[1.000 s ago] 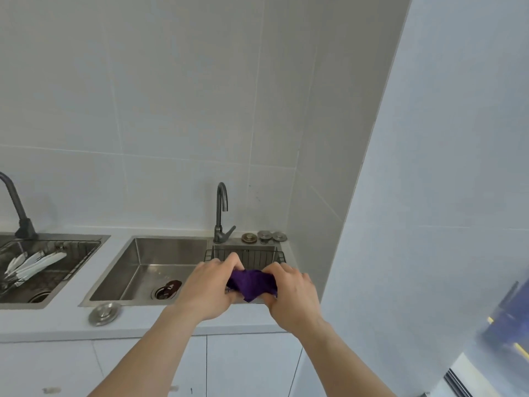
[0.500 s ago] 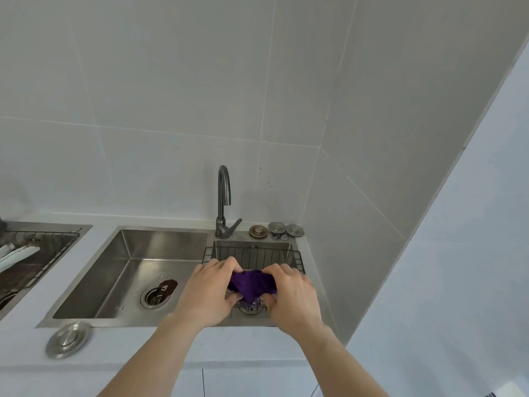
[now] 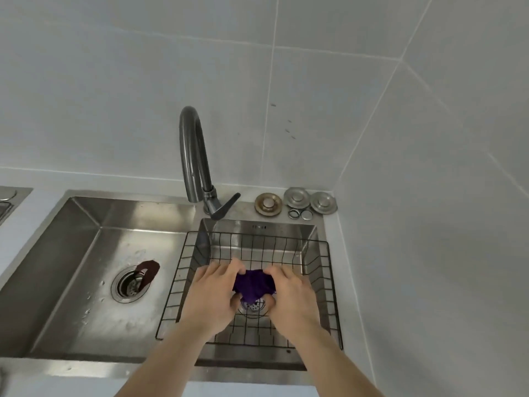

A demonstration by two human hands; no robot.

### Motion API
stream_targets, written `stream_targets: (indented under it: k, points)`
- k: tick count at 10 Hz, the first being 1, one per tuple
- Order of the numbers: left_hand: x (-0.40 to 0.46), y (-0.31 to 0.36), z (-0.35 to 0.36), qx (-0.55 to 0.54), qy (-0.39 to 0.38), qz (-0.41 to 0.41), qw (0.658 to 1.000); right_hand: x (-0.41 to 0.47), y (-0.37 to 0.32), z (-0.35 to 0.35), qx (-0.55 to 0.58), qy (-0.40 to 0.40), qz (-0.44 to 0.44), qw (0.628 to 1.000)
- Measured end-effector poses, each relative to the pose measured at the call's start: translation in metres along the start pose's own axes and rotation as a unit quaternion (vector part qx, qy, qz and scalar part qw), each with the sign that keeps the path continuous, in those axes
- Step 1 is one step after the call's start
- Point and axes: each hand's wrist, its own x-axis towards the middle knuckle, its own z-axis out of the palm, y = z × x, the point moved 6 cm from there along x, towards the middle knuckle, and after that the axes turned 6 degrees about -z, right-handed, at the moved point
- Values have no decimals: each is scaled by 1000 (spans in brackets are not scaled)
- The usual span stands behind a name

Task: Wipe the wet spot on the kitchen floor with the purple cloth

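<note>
Both hands, left hand (image 3: 213, 293) and right hand (image 3: 292, 296), stay clamped on the bunched purple cloth (image 3: 253, 286), now held lower over the wire basket (image 3: 320, 285) and small sink's drain (image 3: 253, 306). It looks like wringing; the floor wipe has not begun.

Probably kitchen; steel sink (image 3: 94, 224), faucet (image 3: 194, 156)

White countertop (image 3: 17, 224) running along the tiled wall, holding a steel double sink (image 3: 94, 224); dark gooseneck faucet (image 3: 197, 164) mounted on the rim between the basins; three round drain stoppers (image 3: 268, 204) and two small rings (image 3: 300, 214) lying on the back ledge toward the corner; black wire basket (image 3: 317, 270) set in the right basin; brown scrap (image 3: 148, 270) beside the left drain (image 3: 128, 285).
</note>
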Motion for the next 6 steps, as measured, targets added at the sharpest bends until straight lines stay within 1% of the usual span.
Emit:
stream_targets:
  k: [2,4,5,6]
  points:
    - [40,-16,49,1,-40,-4,999,35,31,43,-23,-38,12,999]
    - [51,-29,86,28,-60,2,998,44,50,83,-57,-52,13,997]
    - [45,-35,97,29,-70,13,997,39,55,97,-43,-84,-3,996]
    - [40,-40,94,10,-84,3,996,35,57,96,-19,-110,11,994]
